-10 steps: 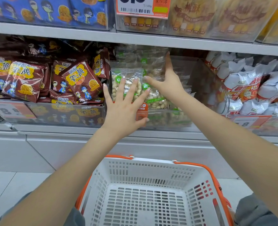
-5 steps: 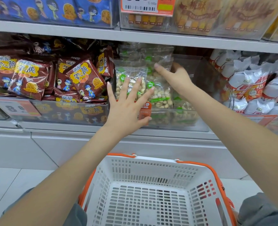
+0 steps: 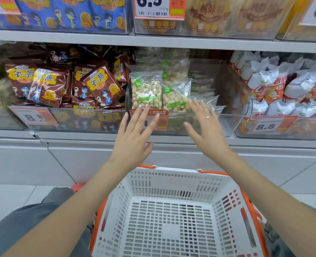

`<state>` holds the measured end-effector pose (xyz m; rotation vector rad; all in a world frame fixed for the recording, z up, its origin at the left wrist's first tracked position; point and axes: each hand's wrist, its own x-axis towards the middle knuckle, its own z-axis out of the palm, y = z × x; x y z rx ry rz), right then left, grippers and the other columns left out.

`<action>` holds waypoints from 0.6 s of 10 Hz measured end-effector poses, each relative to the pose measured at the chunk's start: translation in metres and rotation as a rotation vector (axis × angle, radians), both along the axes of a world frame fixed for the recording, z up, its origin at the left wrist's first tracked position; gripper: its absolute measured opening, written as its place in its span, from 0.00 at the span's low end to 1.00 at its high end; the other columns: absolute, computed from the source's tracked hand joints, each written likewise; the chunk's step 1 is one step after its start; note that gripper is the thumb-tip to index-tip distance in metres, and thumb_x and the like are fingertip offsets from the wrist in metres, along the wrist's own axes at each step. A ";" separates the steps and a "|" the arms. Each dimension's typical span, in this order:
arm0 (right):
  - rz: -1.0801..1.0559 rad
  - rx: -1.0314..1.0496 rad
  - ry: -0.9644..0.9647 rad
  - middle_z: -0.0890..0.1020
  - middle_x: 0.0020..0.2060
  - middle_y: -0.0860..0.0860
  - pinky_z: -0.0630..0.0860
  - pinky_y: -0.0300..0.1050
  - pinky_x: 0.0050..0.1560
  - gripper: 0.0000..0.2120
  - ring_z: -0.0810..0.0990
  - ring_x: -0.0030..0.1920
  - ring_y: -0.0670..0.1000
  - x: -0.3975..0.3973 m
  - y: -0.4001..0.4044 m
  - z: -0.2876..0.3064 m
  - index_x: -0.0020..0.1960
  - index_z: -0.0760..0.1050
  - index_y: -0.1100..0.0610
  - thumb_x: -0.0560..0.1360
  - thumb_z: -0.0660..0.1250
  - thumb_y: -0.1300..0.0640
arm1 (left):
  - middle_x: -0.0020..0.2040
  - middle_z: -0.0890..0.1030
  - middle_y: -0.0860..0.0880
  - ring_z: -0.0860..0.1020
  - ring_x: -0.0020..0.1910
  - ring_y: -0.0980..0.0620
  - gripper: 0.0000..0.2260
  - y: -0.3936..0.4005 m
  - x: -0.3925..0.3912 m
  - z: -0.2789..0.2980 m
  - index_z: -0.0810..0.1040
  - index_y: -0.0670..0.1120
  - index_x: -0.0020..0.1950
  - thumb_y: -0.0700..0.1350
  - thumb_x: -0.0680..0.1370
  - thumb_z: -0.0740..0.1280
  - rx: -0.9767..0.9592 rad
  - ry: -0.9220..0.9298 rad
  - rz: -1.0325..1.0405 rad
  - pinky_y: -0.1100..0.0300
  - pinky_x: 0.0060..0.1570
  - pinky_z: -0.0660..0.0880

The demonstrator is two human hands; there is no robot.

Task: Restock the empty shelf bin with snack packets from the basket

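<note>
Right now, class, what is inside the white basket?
The basket shows only its bare slotted floor and walls; no packets are visible. The forearms cover its near corners, so those stay unseen. The peanut packets stand in the clear shelf bin.

open gap right of peanut packets point(image 3: 161, 91) in clear bin point(image 3: 227, 123), shelf board point(image 3: 153, 42) low overhead

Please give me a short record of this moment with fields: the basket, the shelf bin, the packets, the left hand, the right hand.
basket: white basket with orange handles, no packets visible inside
shelf bin: clear bin on the middle shelf, holding packets
packets: clear peanut packets, front ones upright
left hand: left hand in front of the bin, holds nothing
right hand: right hand, fingers spread, holds nothing
</note>
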<state>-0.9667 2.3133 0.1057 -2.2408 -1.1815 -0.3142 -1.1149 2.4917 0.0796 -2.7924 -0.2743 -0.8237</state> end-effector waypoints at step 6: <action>-0.145 -0.100 -0.123 0.65 0.74 0.51 0.45 0.58 0.75 0.30 0.62 0.75 0.52 -0.001 -0.036 -0.005 0.75 0.61 0.51 0.75 0.65 0.56 | 0.77 0.57 0.44 0.55 0.77 0.46 0.29 0.013 -0.027 0.001 0.61 0.49 0.75 0.48 0.76 0.66 -0.146 0.198 0.027 0.43 0.72 0.51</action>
